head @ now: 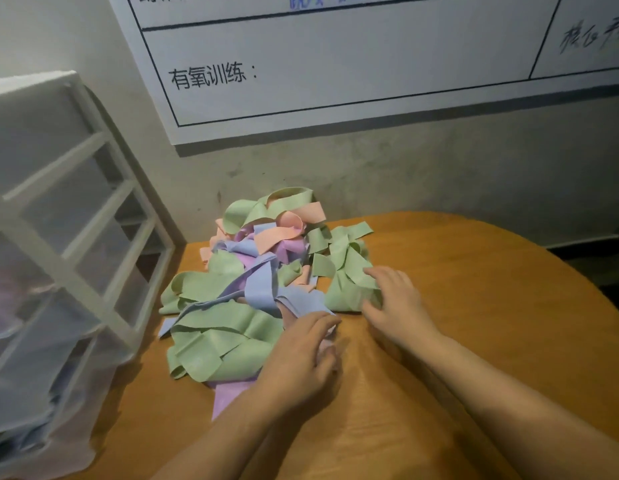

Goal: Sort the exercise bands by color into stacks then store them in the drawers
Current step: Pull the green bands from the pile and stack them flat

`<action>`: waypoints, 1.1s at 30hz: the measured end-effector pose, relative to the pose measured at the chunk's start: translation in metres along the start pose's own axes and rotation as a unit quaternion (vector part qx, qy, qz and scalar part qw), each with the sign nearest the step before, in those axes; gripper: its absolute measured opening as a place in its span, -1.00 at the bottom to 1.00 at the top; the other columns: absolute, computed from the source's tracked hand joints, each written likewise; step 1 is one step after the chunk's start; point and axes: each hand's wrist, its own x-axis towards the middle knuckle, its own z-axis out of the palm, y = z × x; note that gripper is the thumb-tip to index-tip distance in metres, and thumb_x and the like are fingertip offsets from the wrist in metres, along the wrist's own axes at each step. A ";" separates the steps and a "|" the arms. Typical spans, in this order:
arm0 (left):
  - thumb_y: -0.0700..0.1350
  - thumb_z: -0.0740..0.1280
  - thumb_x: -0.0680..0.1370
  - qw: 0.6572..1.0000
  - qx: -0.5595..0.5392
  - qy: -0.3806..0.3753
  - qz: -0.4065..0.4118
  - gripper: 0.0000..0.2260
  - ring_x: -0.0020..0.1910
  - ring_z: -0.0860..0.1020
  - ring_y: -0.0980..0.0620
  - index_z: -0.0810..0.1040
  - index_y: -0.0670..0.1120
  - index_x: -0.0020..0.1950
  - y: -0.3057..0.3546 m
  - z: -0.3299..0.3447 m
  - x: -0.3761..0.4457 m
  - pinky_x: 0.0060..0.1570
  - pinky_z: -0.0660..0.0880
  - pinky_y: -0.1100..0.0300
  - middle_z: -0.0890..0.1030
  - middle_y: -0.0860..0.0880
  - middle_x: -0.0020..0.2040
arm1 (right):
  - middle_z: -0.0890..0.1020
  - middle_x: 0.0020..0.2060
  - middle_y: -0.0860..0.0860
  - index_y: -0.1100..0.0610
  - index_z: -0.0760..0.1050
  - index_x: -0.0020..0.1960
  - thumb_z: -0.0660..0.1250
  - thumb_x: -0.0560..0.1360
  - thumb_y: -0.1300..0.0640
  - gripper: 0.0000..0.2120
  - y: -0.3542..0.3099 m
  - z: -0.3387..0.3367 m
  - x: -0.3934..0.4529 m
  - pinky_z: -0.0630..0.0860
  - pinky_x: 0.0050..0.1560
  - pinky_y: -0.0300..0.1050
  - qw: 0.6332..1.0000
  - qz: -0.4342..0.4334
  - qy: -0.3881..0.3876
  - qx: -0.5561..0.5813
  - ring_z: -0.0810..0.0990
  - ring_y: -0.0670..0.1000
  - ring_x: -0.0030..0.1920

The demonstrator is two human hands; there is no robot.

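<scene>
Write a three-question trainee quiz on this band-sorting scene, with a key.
1. True or false: the bands have already been sorted into single-colour stacks.
2. Which side of the table does the drawer unit stand on, from the person's view?
3. What colour are the bands under the right hand? A) green B) orange C) blue

Key: 1. False, the pile is mixed: green, blue, purple, peach. 2. Left. 3. A. The left hand is at the pile's near edge.
</scene>
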 end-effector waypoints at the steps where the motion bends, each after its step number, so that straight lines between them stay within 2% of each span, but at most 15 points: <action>1: 0.03 0.21 0.61 1.000 -0.002 0.004 0.002 -0.62 0.30 0.27 0.34 0.38 0.11 0.44 0.001 0.003 0.007 0.34 0.15 0.49 0.39 0.20 0.38 | 0.37 0.46 -0.05 -0.02 0.34 0.49 0.33 0.54 -0.08 -0.45 0.004 0.002 0.008 0.28 0.42 0.04 1.000 0.016 -0.003 -0.017 0.26 0.02 0.46; 3: 0.04 0.22 0.60 1.000 0.000 0.011 0.007 -0.61 0.30 0.26 0.35 0.37 0.11 0.45 0.002 0.008 0.022 0.36 0.15 0.45 0.39 0.18 0.40 | 0.30 0.50 -0.05 -0.06 0.41 0.44 0.33 0.52 -0.19 -0.48 0.013 0.007 0.020 0.25 0.43 0.05 0.997 0.056 -0.045 -0.035 0.21 0.04 0.49; 5: 0.02 0.26 0.60 1.000 0.007 0.022 0.013 -0.59 0.37 0.28 0.26 0.38 0.07 0.46 0.002 0.013 0.033 0.43 0.18 0.38 0.39 0.13 0.43 | 0.35 0.48 -0.04 -0.06 0.56 0.23 0.35 0.52 -0.20 -0.64 0.019 0.010 0.021 0.29 0.40 0.00 0.994 0.071 -0.085 -0.024 0.28 0.06 0.45; 6: 0.02 0.27 0.60 1.000 0.012 0.026 0.012 -0.57 0.42 0.26 0.23 0.37 0.05 0.48 0.003 0.016 0.038 0.46 0.13 0.39 0.37 0.12 0.47 | 0.39 0.45 -0.04 -0.04 0.60 0.09 0.36 0.53 -0.17 -0.75 0.022 0.011 0.018 0.33 0.35 -0.04 0.994 0.067 -0.086 -0.007 0.33 0.05 0.41; 8: 0.04 0.29 0.60 0.999 0.023 0.024 0.013 -0.50 0.51 0.17 0.19 0.31 0.06 0.54 0.002 0.021 0.048 0.47 -0.05 0.42 0.28 0.11 0.55 | 0.47 0.38 -0.06 0.02 0.54 -0.12 0.40 0.52 -0.07 -0.83 0.025 0.010 0.008 0.38 0.25 -0.11 0.996 0.042 -0.063 0.041 0.42 0.01 0.33; 11: 0.12 0.33 0.56 1.000 0.021 0.001 0.023 -0.35 0.59 0.07 0.15 0.16 0.10 0.60 0.000 0.026 0.060 0.58 0.05 0.15 0.18 0.10 0.61 | 0.55 0.32 -0.10 0.07 0.38 -0.26 0.43 0.47 0.07 -0.75 0.027 0.003 -0.010 0.43 0.29 -0.10 0.988 -0.001 -0.042 0.151 0.46 -0.16 0.31; 14: 0.21 0.36 0.51 0.999 0.005 -0.019 0.027 -0.26 0.55 0.16 0.16 0.08 0.16 0.60 0.001 0.029 0.067 0.55 0.16 0.09 0.20 0.12 0.59 | 0.64 0.21 -0.16 0.16 0.36 -0.25 0.44 0.45 0.18 -0.75 0.025 -0.008 -0.027 0.50 0.29 -0.04 0.951 -0.004 -0.065 0.301 0.54 -0.20 0.27; 16: 0.22 0.36 0.51 0.999 0.013 -0.034 0.029 -0.25 0.49 0.27 0.14 0.03 0.22 0.59 0.002 0.030 0.068 0.49 0.28 0.06 0.23 0.14 0.58 | 0.68 0.14 -0.12 0.20 0.34 -0.23 0.42 0.46 0.27 -0.75 0.025 -0.013 -0.035 0.56 0.22 -0.01 0.923 0.022 -0.086 0.374 0.62 -0.08 0.19; 19: 0.24 0.30 0.55 0.997 0.051 -0.042 0.030 -0.29 0.41 0.34 0.11 -0.01 0.26 0.59 0.000 0.033 0.065 0.41 0.33 0.07 0.19 0.15 0.57 | 0.70 0.11 0.01 0.07 0.35 -0.28 0.42 0.39 0.16 -0.76 0.029 -0.021 -0.046 0.54 -0.09 0.16 0.872 0.076 -0.098 0.473 0.64 0.17 -0.04; 22: 0.26 0.27 0.56 0.997 0.070 -0.035 0.015 -0.32 0.29 0.42 0.08 -0.01 0.26 0.59 -0.003 0.032 0.059 0.29 0.42 0.09 0.22 0.13 0.51 | 0.70 0.03 0.08 0.01 0.33 -0.29 0.42 0.34 0.16 -0.75 0.037 -0.031 -0.053 0.36 -0.31 -0.04 0.837 0.124 -0.081 0.527 0.50 0.11 -0.21; 25: 0.28 0.26 0.55 0.995 0.090 -0.032 -0.014 -0.31 0.14 0.51 0.04 0.01 0.25 0.59 -0.010 0.031 0.055 0.16 0.49 0.09 0.25 0.10 0.46 | 0.52 -0.31 0.05 -0.02 0.31 -0.30 0.35 0.31 0.21 -0.76 0.046 -0.040 -0.057 0.31 -0.43 -0.17 0.842 0.148 -0.030 0.517 0.41 0.03 -0.31; 26: 0.29 0.25 0.55 0.995 0.095 -0.030 -0.024 -0.31 0.11 0.53 0.04 0.02 0.24 0.60 -0.012 0.030 0.054 0.12 0.51 0.09 0.26 0.09 0.44 | 0.46 -0.34 0.05 -0.04 0.32 -0.30 0.33 0.31 0.23 -0.76 0.049 -0.042 -0.058 0.30 -0.45 -0.18 0.844 0.157 -0.020 0.512 0.37 0.00 -0.34; 29: 0.29 0.23 0.56 0.994 0.097 -0.027 -0.041 -0.37 0.14 0.51 0.08 0.10 0.22 0.58 -0.012 0.028 0.054 0.11 0.51 0.11 0.30 0.07 0.39 | 0.49 -0.20 0.17 -0.07 0.39 -0.10 0.28 0.47 0.34 -0.71 0.054 -0.047 -0.061 0.38 -0.43 -0.11 0.830 0.201 -0.050 0.518 0.41 0.05 -0.34; 31: 0.27 0.22 0.58 0.990 0.143 -0.007 -0.017 -0.48 0.21 0.42 0.07 0.27 0.19 0.52 -0.007 0.027 0.059 0.19 0.42 0.13 0.33 0.05 0.38 | 0.48 -0.18 0.16 -0.05 0.40 0.06 0.20 0.56 0.34 -0.71 0.055 -0.048 -0.063 0.41 -0.39 -0.05 0.849 0.230 -0.075 0.469 0.43 0.07 -0.31; 33: 0.22 0.22 0.60 0.980 0.195 0.008 0.027 -0.61 0.35 0.32 -0.01 0.43 0.18 0.41 0.000 0.027 0.066 0.31 0.29 0.03 0.32 0.02 0.42 | 0.48 -0.22 0.14 -0.11 0.46 0.06 0.13 0.57 0.28 -0.70 0.053 -0.047 -0.063 0.37 -0.35 -0.05 0.874 0.252 -0.083 0.407 0.46 0.08 -0.29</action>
